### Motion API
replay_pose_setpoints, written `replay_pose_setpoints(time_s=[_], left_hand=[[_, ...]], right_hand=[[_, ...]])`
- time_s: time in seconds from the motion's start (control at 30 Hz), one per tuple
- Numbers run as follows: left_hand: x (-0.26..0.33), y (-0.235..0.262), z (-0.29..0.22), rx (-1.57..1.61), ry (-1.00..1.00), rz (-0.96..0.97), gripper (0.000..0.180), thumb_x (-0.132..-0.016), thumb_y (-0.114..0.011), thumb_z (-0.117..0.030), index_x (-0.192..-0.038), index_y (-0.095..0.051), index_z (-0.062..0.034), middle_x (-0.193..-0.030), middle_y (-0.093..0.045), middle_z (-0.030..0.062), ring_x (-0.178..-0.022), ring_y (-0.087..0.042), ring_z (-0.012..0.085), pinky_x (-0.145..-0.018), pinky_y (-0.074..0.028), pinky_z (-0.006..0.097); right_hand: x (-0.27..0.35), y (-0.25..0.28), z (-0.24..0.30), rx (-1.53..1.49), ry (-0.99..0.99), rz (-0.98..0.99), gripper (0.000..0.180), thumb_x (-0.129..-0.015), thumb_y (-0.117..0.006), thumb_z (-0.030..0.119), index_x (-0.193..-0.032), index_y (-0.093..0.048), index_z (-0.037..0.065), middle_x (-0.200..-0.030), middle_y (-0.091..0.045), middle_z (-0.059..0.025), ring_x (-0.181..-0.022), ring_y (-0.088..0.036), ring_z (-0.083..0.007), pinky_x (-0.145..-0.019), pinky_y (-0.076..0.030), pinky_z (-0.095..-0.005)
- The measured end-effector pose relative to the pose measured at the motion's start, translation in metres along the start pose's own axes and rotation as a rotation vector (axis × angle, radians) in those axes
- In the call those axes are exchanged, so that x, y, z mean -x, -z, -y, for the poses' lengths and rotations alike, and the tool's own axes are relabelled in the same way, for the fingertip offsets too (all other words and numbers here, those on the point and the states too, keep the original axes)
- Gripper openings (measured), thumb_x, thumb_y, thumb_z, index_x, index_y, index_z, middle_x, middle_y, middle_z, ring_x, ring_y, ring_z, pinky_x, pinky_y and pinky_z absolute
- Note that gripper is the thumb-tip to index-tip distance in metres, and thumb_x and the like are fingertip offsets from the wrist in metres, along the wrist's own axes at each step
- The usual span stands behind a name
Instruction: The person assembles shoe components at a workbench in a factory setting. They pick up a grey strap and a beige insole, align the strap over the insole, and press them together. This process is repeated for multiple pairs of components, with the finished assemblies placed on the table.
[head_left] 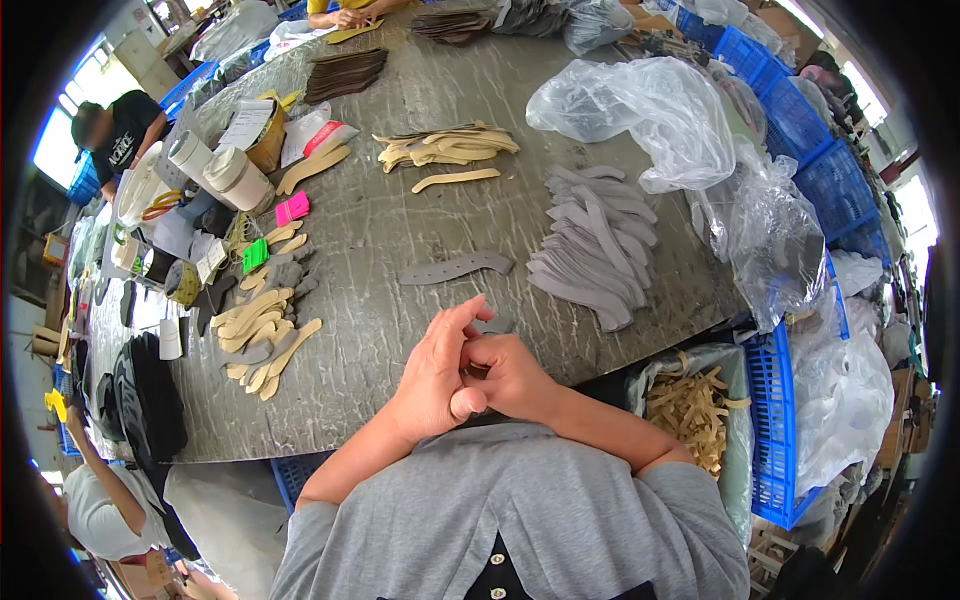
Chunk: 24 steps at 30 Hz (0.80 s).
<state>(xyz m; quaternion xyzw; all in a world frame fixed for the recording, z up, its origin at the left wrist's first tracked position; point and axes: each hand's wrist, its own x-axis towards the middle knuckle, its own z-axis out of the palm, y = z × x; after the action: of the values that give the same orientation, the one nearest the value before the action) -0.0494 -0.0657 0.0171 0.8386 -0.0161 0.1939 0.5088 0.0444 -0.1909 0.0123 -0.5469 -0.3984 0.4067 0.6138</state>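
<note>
My left hand (428, 378) and my right hand (508, 376) meet above the table's near edge, close to my body. The left fingers are stretched out, with the thumb apart. My right fingers are curled closed against the left hand; whatever they hold, if anything, is hidden. Just beyond the fingertips lies a single curved grey strip (455, 269) with small marks along it. A small grey patch (497, 325) shows beside the fingers. To the right is a heap of grey curved strips (595, 245). A stack of beige strips (445, 147) lies farther back, with one beige strip (455, 180) in front.
Mixed beige and grey pieces (262, 325) lie at the left, near jars (238, 180) and tape rolls (182, 283). Clear plastic bags (650, 110) and blue crates (770, 420) line the right. A bin of beige scraps (690, 415) stands beside my right arm. Other people work around the table.
</note>
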Motion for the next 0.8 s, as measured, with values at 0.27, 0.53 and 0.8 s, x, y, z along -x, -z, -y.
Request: replay_pose_setpoints(time_s=[0.27,0.53,0.8], left_hand=[[0.002,0.001,0.008,-0.023,0.031,0.038,0.119,-0.068,-0.036,-0.093,-0.147,-0.026,-0.0043,-0.127,-0.048,0.0192,-0.101,-0.052,0.0258,-0.081,-0.051,0.038],[0.004,-0.007,0.007,0.525,0.127,-0.085,0.105,-0.077,-0.029,-0.086,-0.144,-0.032,-0.0052,-0.130,-0.048,0.0150,-0.112,-0.048,0.0234,-0.093,-0.045,0.038],[-0.003,0.017,0.005,0.028,-0.023,-0.091,0.022,-0.079,-0.073,-0.006,-0.100,-0.068,-0.0089,-0.118,-0.059,0.0104,-0.105,-0.053,0.0240,-0.089,-0.044,0.035]], right_hand=[[0.000,0.001,0.001,0.104,-0.036,-0.041,0.012,-0.081,-0.068,0.008,-0.080,-0.066,-0.003,-0.069,-0.064,-0.0063,-0.063,-0.057,-0.0106,-0.058,-0.044,-0.0263],[-0.002,-0.002,0.004,-0.143,-0.195,-0.049,0.006,-0.085,-0.065,0.005,-0.081,-0.065,0.000,-0.069,-0.060,0.0012,-0.063,-0.052,-0.0039,-0.055,-0.040,-0.0219],[-0.006,0.009,-0.014,-0.578,-0.190,-0.137,0.012,-0.089,-0.046,0.003,-0.089,-0.058,0.004,-0.099,-0.062,-0.0090,-0.068,-0.048,-0.0072,-0.058,-0.039,-0.0196]])
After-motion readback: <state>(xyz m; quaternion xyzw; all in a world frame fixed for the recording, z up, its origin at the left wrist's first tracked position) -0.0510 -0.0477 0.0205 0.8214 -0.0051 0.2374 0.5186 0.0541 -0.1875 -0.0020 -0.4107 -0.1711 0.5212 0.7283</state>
